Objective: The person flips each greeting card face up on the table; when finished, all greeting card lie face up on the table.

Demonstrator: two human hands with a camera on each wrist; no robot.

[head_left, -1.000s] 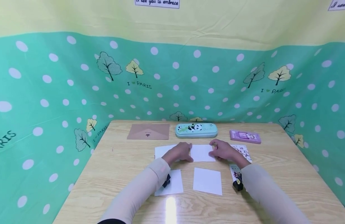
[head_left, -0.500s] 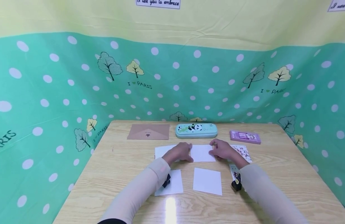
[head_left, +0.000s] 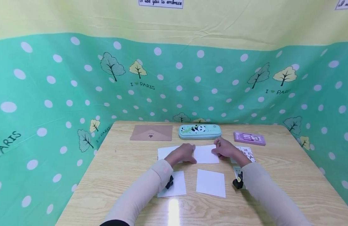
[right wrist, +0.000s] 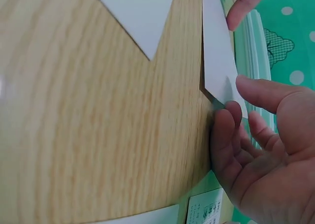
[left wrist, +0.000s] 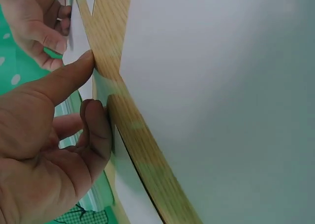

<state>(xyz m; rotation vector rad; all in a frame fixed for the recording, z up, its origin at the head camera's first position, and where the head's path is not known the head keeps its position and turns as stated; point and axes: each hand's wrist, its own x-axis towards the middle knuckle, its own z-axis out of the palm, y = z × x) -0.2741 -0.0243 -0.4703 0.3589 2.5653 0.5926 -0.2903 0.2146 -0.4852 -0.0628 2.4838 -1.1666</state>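
by the right hand (head_left: 227,148), the right edge of the white card (head_left: 205,154) is pinched between thumb and fingers, while its left edge is touched by the left hand (head_left: 185,153), whose fingers are kept loosely bent. the white card is held over the table (head_left: 289,163), just in front of the panda case (head_left: 200,133) and between another card (head_left: 164,152) and a flowered card (head_left: 248,153). behind, the case is flanked by an envelope (head_left: 152,132) and a purple box (head_left: 249,138), and nearer the front a square sheet (head_left: 211,183) is laid flat.

Blank white card (head_left: 205,154), roughly square, right end slightly lifted, between left hand (head_left: 185,153) and right hand (head_left: 225,148).
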